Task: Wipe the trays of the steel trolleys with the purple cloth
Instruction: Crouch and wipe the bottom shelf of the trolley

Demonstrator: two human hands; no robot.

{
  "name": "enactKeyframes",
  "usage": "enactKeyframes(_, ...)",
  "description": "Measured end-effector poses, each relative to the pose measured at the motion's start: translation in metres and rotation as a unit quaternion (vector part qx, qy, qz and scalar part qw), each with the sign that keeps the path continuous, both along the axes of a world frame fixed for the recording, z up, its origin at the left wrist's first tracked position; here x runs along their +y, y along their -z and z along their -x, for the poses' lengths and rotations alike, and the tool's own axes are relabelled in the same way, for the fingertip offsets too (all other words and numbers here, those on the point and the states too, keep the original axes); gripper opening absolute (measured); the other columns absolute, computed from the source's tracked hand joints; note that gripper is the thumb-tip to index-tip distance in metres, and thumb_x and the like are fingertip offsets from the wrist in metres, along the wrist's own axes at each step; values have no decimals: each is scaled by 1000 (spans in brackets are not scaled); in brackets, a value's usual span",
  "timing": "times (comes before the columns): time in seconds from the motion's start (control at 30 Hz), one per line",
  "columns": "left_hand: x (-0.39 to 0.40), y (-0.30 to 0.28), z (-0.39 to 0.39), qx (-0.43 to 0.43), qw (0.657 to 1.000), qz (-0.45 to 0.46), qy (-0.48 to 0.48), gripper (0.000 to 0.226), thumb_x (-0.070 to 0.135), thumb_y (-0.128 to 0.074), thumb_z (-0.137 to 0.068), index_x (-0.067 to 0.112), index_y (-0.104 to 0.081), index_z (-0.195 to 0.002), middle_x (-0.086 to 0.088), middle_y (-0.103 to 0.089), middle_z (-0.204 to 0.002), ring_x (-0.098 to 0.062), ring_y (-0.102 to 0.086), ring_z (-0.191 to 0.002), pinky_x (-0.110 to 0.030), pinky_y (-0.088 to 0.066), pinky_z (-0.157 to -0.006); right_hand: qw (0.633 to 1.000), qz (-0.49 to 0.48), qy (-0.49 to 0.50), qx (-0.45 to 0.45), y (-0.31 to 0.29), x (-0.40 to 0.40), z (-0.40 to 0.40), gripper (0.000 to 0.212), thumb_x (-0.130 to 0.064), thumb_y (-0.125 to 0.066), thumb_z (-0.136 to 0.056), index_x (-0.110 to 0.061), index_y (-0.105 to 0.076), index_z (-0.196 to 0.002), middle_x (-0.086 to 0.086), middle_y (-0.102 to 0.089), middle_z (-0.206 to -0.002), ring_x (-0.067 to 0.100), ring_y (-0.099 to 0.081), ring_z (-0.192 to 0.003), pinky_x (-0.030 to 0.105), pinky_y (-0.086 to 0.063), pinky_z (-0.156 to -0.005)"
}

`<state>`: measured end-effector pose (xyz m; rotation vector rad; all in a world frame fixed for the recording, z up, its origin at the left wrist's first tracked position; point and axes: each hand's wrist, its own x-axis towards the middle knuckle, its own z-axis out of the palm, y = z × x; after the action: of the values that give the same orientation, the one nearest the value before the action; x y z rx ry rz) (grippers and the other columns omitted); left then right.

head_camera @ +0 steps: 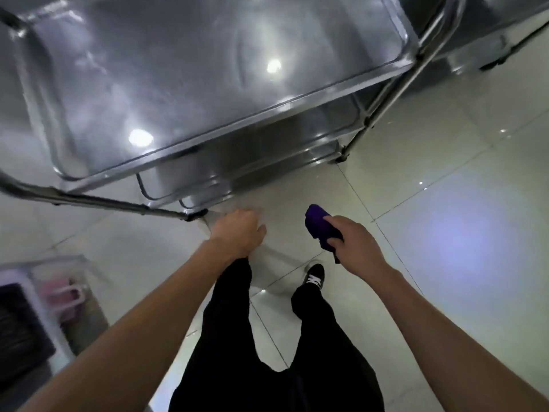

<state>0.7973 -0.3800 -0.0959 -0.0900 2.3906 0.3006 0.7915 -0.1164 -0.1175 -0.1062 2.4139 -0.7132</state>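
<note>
A steel trolley fills the upper half of the head view, its shiny top tray (178,69) reflecting ceiling lights. Lower trays (267,150) show beneath its near edge. My right hand (353,245) holds a bunched purple cloth (319,230) in the air above the floor, in front of the trolley and apart from it. My left hand (240,233) has curled fingers at the trolley's near corner and seems to grip a blurred handle bar (118,203) there. The image is motion-blurred.
A second steel trolley (505,25) stands at the top right, close to the first. A clear plastic bin (59,292) with pink things sits on the floor at the lower left beside a dark object (17,322). White glossy tiles (445,203) lie to the right.
</note>
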Motion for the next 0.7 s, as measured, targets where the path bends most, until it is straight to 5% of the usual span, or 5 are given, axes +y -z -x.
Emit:
enactKeyframes(0.27,-17,51,-99,1,990,-8,-142,49,43,-42,-102,28,-44,-148,5,-50,-149,-20,-50,-132,-40,-43,-105,997,36,-65,-31,59,-17,0,53,-8,-62,-91,-27,-53,-140,-10,-58,-133,17,-59,-111,38,-51,-94)
enactKeyframes(0.43,-69,101,-157,18,974,1,-224,47,42,-45,-101,28,-48,-146,6,-54,-145,-19,-54,-128,-39,-46,-101,992,45,-118,-27,114,-65,-27,52,-7,-62,-92,-24,-54,-140,-14,-60,-126,12,-57,-110,27,-45,-92)
enactKeyframes(0.7,-145,157,-230,80,957,-15,-279,48,40,-46,-102,25,-47,-147,3,-55,-144,-23,-54,-128,-41,-49,-98,985,48,-168,-7,160,-157,-75,50,-5,-63,-91,-26,-57,-136,-10,-63,-122,12,-59,-107,32,-49,-95)
